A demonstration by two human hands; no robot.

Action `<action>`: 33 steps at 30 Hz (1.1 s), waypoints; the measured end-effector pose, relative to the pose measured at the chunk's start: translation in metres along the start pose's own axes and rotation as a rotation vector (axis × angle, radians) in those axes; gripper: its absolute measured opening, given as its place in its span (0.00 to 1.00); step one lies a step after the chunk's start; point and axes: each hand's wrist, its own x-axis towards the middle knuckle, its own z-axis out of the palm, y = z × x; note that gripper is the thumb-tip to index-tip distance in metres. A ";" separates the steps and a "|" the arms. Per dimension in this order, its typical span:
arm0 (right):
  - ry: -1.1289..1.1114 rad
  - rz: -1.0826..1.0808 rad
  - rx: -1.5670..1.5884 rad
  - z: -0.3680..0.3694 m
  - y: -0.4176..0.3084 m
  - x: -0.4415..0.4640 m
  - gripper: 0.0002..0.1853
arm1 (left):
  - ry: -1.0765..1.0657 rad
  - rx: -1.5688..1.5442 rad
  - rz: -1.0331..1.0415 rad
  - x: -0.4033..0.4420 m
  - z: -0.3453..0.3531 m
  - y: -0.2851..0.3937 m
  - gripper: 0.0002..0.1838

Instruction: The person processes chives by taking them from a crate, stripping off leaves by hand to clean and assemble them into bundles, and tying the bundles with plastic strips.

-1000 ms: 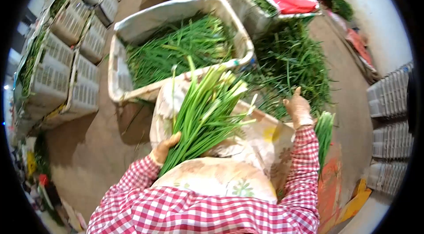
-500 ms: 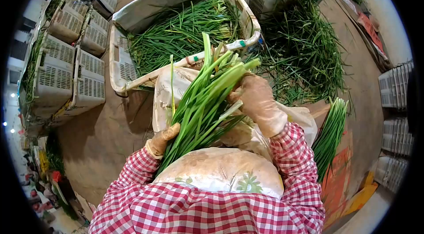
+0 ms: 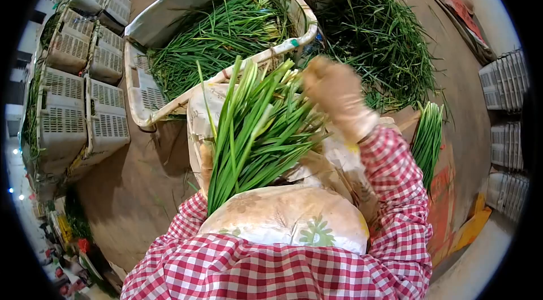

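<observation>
A loose bunch of garlic chives (image 3: 249,136) lies over my lap, pale stem ends pointing away from me and green leaves toward me. My left hand (image 3: 206,165), in a tan glove, grips the bunch from its left side; most of its fingers are hidden behind the leaves. My right hand (image 3: 335,91), gloved too, is raised just right of the stem ends and slightly blurred. Its fingers are curled closed, and whatever they may hold is hidden. A stained apron (image 3: 283,218) covers my lap beneath the bunch.
Ahead stands a white plastic crate (image 3: 136,82) of loose chives. To its right is a heap of green leaves (image 3: 379,39). A neat chive bundle (image 3: 428,138) lies at my right. Stacked crates (image 3: 62,116) line the left; more crates (image 3: 505,79) stand far right.
My right hand has moved from the stem ends to their right and come off the bunch. My left hand has slipped further behind the leaves. The whole view has shifted slightly.
</observation>
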 end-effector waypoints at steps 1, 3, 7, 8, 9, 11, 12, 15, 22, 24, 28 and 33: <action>0.298 -0.152 -0.090 -0.007 0.022 0.011 0.10 | -0.013 -0.032 0.014 0.000 -0.002 -0.002 0.39; 0.295 -0.007 0.423 -0.042 0.019 0.013 0.12 | -0.029 -0.059 0.046 0.003 -0.003 -0.002 0.40; -0.039 -0.084 0.737 -0.040 -0.005 -0.015 0.07 | -0.055 -0.071 0.079 0.009 -0.003 -0.002 0.42; 0.043 -0.444 0.309 -0.033 -0.004 -0.012 0.12 | -0.059 -0.071 0.079 0.010 -0.002 -0.002 0.42; 0.062 -0.440 0.202 -0.027 -0.007 -0.008 0.15 | -0.056 -0.067 0.083 0.010 -0.001 -0.001 0.43; 0.021 -0.410 -0.004 -0.021 -0.014 -0.006 0.21 | -0.033 -0.023 0.052 0.006 -0.006 0.002 0.45; -0.039 -0.385 -0.105 -0.020 -0.017 -0.006 0.25 | -0.010 0.021 0.019 0.006 -0.003 0.005 0.47; -0.137 -0.367 -0.260 -0.011 -0.024 -0.010 0.25 | -0.042 0.051 -0.007 0.005 0.007 0.011 0.47; -0.409 -0.157 0.036 -0.006 -0.007 0.002 0.18 | 0.118 0.222 0.036 0.001 0.023 0.003 0.52; -0.316 -0.205 0.078 -0.007 -0.004 0.000 0.15 | 0.079 0.387 -0.073 -0.002 0.028 0.008 0.52; -0.013 -0.483 -0.387 0.022 0.026 0.008 0.10 | 0.026 0.179 -0.157 0.003 0.008 0.000 0.52; 0.240 -0.029 -0.325 0.014 0.075 0.046 0.09 | 0.037 0.089 -0.055 0.007 0.013 -0.009 0.51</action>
